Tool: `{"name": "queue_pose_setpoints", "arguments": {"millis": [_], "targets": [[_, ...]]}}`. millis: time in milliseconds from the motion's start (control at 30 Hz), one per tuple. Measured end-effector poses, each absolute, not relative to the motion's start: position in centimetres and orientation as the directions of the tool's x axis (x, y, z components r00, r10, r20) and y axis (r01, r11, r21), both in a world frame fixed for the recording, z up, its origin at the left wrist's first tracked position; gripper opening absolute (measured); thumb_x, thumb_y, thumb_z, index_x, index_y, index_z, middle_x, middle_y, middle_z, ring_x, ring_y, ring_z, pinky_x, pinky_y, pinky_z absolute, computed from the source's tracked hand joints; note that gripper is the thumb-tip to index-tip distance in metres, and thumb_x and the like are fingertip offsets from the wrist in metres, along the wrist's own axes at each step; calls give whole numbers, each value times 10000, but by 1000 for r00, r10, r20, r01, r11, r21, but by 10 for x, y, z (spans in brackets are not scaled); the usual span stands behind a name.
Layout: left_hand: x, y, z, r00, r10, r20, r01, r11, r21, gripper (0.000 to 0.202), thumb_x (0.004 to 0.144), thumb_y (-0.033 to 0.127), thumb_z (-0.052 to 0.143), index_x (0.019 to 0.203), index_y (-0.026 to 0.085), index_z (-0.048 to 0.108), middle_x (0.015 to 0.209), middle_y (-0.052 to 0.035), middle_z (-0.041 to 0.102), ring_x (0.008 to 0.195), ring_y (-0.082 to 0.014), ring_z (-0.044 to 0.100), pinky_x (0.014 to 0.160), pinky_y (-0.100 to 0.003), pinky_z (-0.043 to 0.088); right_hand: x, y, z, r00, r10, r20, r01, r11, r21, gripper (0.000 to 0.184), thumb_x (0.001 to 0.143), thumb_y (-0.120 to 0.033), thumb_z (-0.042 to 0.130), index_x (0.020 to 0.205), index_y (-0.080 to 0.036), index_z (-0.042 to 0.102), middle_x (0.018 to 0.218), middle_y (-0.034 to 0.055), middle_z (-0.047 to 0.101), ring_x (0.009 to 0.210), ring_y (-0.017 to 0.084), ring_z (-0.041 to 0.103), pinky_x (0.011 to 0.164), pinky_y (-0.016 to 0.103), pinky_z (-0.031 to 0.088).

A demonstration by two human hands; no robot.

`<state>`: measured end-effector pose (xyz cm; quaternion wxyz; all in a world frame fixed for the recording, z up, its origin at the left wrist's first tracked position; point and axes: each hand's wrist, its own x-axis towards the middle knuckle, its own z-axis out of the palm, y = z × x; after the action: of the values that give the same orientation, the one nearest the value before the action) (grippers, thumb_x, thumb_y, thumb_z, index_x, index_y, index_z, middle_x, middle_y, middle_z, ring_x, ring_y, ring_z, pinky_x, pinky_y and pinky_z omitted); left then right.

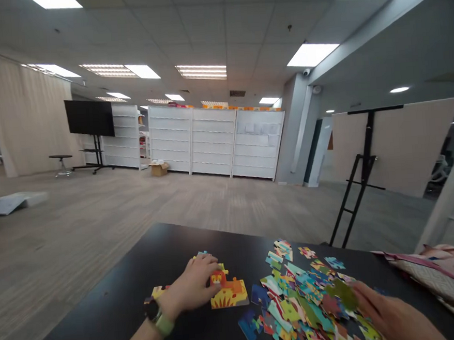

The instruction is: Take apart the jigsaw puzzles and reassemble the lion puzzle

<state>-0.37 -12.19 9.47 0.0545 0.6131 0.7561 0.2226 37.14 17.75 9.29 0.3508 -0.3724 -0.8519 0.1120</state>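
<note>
My left hand lies over a few joined puzzle pieces, its fingers stretched out and resting on them. The pieces are yellow and orange, with a lion's face by my thumb; part of them is hidden under the hand. Another yellow piece shows behind my left wrist, mostly covered. My right hand pinches a green puzzle piece just over a loose heap of colourful puzzle pieces. Some pieces in the heap lie face down or overlap.
Everything lies on a black table. A patterned cloth bundle sits at its right edge. Beyond stand a black easel-like stand, white shelves, a screen on wheels, a stool and a cardboard box.
</note>
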Motion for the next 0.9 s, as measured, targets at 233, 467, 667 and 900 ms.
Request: {"name": "queue_pose_setpoints", "arguments": {"millis": [233,467,667,900], "targets": [[-30,-65,75,-155,973,168,908,74,413,582,616,600,847,1071,256,730,1101,-72,642,1053,-321,588,975,-431,447,259,82,112,-835,477,274,183,710,-680,393,902,-530,465,805,-220,686,739,32,683,699,194,620,645,282,472],[-39,-76,57,-127,972,197,887,22,462,613,639,655,812,1105,278,683,1124,-44,626,1046,-277,593,919,-349,459,151,77,76,-851,500,162,137,508,-850,512,758,-412,616,1209,-169,614,551,-85,465,502,115,412,516,230,332],[-41,-71,51,-155,962,224,867,24,499,668,597,655,828,1090,237,661,1071,-60,639,983,-286,594,883,-373,469,123,78,53,-844,507,173,174,565,-806,370,761,-403,622,1026,-150,670,576,-51,534,574,153,515,575,260,374],[-37,-75,57,-159,971,181,825,30,565,786,618,531,862,1298,247,589,1161,-70,623,1087,-305,567,979,-399,443,131,75,56,-865,466,189,239,712,-660,354,820,-321,602,1134,-198,708,839,27,696,820,216,640,775,318,478]]}}
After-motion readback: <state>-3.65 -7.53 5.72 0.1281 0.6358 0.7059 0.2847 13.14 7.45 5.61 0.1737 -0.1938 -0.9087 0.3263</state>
